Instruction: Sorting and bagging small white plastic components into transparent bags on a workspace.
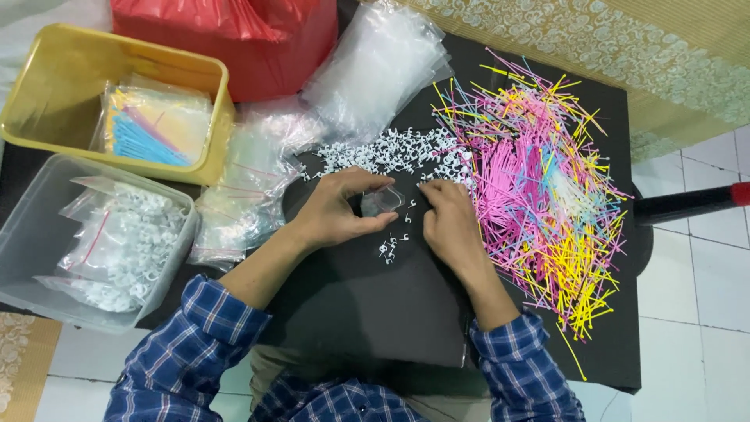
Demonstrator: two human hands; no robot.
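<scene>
**Hands over a small cup on a black board**

Left hand [336, 212]: curled around a small clear cup [382, 202], thumb below and fingers above, pinching its rim. Cup held just above the black board [359, 305], near the centre of the view, tilted on its side with the mouth toward 3 o'clock.

Right hand [449, 219]: palm down, fingers drawn together, fingertips [429, 186] resting at the edge of a heap of white clips [391, 151]. Cannot tell whether a clip sits between the fingertips. Positioned just beside the cup at 3 o'clock.

Heap of white clips: spread across the board at 12 o'clock from the hands. A few loose clips [392, 246] lying at 6 o'clock from the cup, between the two wrists.

Pile of coloured plastic ties [539, 180], mostly pink and yellow with some blue: at 3 o'clock from the right hand, touching the clip heap.

Stack of empty clear bags [375, 66]: at 12 o'clock, beyond the clips. More clear bags [242, 195] at 9 o'clock from the left hand.

Yellow tub [47, 101] at 10 o'clock, holding packed bags of ties. Clear tub [31, 234] at 9 o'clock, holding packed bags of clips. Red bag [234, 31] at 11 o'clock, behind the yellow tub.

Both forearms in blue checked sleeves [187, 344].
</scene>
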